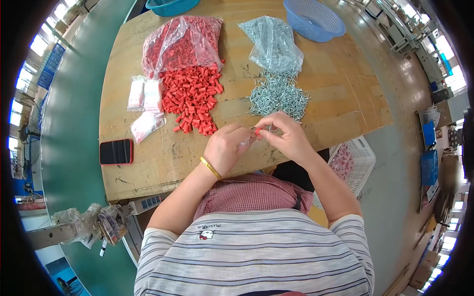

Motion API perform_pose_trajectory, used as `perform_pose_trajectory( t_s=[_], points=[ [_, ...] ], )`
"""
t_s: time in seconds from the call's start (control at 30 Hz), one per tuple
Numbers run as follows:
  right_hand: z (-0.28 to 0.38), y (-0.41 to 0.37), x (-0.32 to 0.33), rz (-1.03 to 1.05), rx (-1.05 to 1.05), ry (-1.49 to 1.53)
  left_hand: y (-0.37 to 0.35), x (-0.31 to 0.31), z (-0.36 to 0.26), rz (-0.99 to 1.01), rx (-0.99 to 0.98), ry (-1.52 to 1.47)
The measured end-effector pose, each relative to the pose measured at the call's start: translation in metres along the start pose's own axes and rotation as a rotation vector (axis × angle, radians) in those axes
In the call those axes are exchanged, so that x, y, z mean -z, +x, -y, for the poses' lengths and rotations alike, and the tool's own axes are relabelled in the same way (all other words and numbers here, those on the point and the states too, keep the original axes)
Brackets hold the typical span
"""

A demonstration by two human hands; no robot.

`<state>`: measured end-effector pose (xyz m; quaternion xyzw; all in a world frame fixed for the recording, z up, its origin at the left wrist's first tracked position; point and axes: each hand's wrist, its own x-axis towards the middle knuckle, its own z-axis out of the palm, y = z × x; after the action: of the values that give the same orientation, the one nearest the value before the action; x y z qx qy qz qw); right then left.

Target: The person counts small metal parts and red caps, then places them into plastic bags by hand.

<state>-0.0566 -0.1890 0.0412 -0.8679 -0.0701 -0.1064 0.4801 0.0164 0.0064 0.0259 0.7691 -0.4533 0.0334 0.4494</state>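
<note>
My left hand [228,147] and my right hand [288,137] meet over the table's near edge, both with fingers pinched. Between the fingertips shows a red plastic sleeve [257,131], gripped by my right hand. Thin metal, apparently screws, shows under its curled fingers. A whitish, clear bit of plastic, seemingly a small bag [244,142], is in my left hand; the fingers partly cover it. Beyond my left hand lies a heap of red sleeves [192,96], spilling from a large clear bag [182,42]. Silver screws [279,96] are piled beyond my right hand, before another clear bag [276,44].
Small packs of plastic bags [144,93] and a phone [116,152] lie on the left of the wooden table [345,98]. A blue basket [314,22] and a teal basket [172,7] stand at the back. Below right is a white crate [364,160] with pinkish packets.
</note>
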Motion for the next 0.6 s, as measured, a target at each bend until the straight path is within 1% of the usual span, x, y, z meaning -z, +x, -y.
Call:
perform_pose_trajectory(
  t_s=[0.07,0.17,0.23,0.3,0.37,0.43,0.47,0.53,0.6],
  points=[
    [-0.011,0.000,0.000,0.024,0.221,-0.137,-0.001,0.001,0.002,0.017,0.011,0.006],
    [-0.008,-0.003,0.005,0.044,0.157,-0.100,-0.003,0.003,0.003,0.037,0.015,0.001],
    [-0.008,-0.006,0.008,-0.029,0.063,-0.042,-0.001,0.004,0.002,0.029,0.017,-0.033],
    [-0.008,-0.011,0.005,-0.019,-0.041,0.030,0.001,0.004,-0.002,0.001,0.025,-0.089],
    [-0.012,-0.017,0.002,0.021,-0.155,0.130,0.000,0.001,-0.004,-0.031,0.089,-0.162],
    [-0.015,-0.021,-0.004,0.019,-0.204,0.228,-0.002,-0.001,-0.006,-0.043,0.248,-0.304],
    [-0.015,-0.022,-0.008,-0.020,-0.193,0.263,-0.004,-0.002,-0.006,-0.039,0.376,-0.411],
    [-0.013,-0.023,-0.013,-0.065,-0.212,0.342,-0.007,-0.003,-0.002,-0.001,0.549,-0.572],
    [-0.010,-0.023,-0.015,-0.077,-0.254,0.414,-0.010,-0.005,0.004,0.037,0.612,-0.648]
  ],
)
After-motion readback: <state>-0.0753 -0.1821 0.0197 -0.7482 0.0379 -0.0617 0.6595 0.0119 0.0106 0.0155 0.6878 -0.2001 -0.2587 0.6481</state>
